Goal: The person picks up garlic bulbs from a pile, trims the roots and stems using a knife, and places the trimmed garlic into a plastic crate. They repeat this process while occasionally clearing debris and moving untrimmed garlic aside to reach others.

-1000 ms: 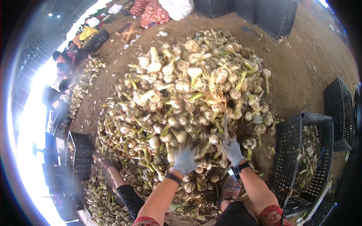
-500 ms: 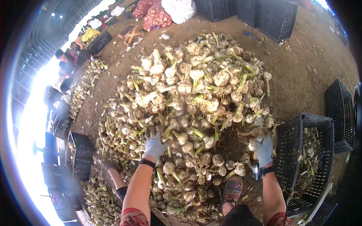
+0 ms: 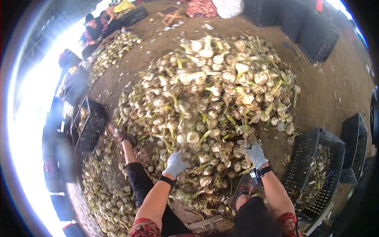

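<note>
A broad heap of garlic bulbs with green stalks (image 3: 221, 87) fills the ground before me, dusty and partly stripped. My left hand (image 3: 176, 163), in a pale glove, reaches to the near side of the heap; its fingertips are blurred among the bulbs, so what they hold cannot be made out. My right hand (image 3: 255, 154), also gloved, has its fingers closed round a dirty garlic bulb (image 3: 241, 145) at the heap's right edge. Dark bands circle both wrists, and a small grey-blue device (image 3: 254, 176) sits at the right one.
A black plastic crate (image 3: 302, 170) with scraps inside stands at my right, a second crate (image 3: 353, 146) behind it. More crates (image 3: 89, 124) stand at the left beside another garlic pile (image 3: 106, 193). Seated people (image 3: 92, 29) are far left. My shoe (image 3: 244, 187) touches the heap's near edge.
The view has shifted, so the heap sits further right. My left hand has come back to the heap's near side, its spread fingers drawing in. My right hand has moved left, nearer the left one.
</note>
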Demonstrator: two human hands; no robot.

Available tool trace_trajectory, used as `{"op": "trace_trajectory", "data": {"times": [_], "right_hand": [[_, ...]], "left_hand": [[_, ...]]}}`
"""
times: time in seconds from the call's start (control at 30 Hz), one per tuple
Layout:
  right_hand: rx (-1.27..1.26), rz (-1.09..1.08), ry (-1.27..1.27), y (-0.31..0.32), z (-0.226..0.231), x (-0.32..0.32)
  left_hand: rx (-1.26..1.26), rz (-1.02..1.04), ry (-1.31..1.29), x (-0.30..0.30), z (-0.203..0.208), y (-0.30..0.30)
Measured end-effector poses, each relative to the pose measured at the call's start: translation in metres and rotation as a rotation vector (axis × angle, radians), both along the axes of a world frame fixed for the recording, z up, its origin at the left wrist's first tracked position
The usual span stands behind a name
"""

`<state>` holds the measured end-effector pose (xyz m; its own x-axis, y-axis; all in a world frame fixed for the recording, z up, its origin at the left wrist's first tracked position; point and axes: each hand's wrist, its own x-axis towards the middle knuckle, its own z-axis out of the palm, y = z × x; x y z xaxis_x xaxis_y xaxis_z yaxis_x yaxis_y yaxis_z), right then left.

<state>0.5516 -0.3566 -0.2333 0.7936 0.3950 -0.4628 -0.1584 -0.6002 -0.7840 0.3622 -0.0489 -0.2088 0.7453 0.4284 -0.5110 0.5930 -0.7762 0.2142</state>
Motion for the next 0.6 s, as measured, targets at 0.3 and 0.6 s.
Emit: {"op": "trace_trajectory", "data": {"times": [0.3,0.6], "right_hand": [[0.540,0.027,0.140,0.006,0.253,-0.027],[0.767,-0.169,-0.215,-0.016,0.393,-0.177]], "left_hand": [[-0.275,0.085,-0.144,-0.122,0.006,-0.070],[-0.583,-0.447,0.291,-0.167,0.050,-0.148]]}}
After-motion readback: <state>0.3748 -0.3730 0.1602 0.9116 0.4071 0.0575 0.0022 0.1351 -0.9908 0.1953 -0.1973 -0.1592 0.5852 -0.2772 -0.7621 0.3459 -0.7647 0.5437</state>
